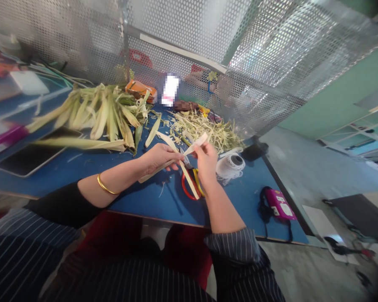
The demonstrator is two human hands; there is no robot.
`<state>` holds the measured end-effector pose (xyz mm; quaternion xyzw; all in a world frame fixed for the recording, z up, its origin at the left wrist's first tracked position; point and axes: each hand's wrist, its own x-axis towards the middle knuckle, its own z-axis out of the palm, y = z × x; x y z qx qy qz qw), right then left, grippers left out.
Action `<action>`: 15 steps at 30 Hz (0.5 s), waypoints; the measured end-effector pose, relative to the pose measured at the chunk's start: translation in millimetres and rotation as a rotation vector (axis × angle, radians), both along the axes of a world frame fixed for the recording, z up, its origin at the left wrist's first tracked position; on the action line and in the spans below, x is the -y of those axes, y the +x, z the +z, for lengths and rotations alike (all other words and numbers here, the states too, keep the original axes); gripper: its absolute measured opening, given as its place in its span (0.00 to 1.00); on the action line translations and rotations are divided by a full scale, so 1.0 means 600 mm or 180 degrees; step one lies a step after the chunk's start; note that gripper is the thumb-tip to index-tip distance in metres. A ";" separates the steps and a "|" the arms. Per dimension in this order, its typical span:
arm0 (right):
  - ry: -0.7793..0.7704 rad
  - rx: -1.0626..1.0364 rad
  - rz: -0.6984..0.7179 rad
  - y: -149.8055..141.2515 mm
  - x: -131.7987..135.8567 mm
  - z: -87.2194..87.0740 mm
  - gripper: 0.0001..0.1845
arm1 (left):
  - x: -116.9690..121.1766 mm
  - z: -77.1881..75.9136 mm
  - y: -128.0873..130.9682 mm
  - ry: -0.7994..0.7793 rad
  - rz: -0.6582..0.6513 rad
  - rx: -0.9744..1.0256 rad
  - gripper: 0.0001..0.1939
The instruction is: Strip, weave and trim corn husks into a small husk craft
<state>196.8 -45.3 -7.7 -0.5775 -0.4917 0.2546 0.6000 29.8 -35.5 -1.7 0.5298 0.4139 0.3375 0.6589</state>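
Observation:
Over a blue table [82,167], my left hand [159,157] is closed round pale leaf strips [164,140] that cross between both hands. My right hand [206,161] pinches another pale strip [197,144], which sticks up and to the right from its fingertips. One strip [192,188] hangs down from the hands over the scissors. A gold bangle [105,186] circles my left wrist. The strips' crossing point sits between my two thumbs.
A heap of long green-yellow leaves [97,113] lies at the back left, a pile of shredded trimmings [208,130] at the back right. Red and yellow scissors [189,188], a white tape roll [231,165], a pink device [279,203] and a dark tablet [31,157] lie around. Perforated metal screen [208,42] behind.

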 end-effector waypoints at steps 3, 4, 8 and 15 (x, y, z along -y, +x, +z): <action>0.0959 0.1242 -0.0752 0.007 0.014 0.023 0.19 | 0.010 0.013 0.003 0.0281 0.0055 -0.0331 0.10; 0.1044 0.1609 -0.0712 0.007 0.019 0.030 0.17 | 0.015 0.016 0.004 0.0369 0.0032 -0.0438 0.11; 0.0161 0.2107 0.0582 -0.007 0.027 0.033 0.20 | 0.027 0.012 0.009 0.0653 -0.0454 -0.0734 0.14; -0.0147 0.0401 0.1247 -0.021 0.031 0.022 0.13 | 0.028 -0.010 0.014 0.0479 -0.0906 -0.0926 0.17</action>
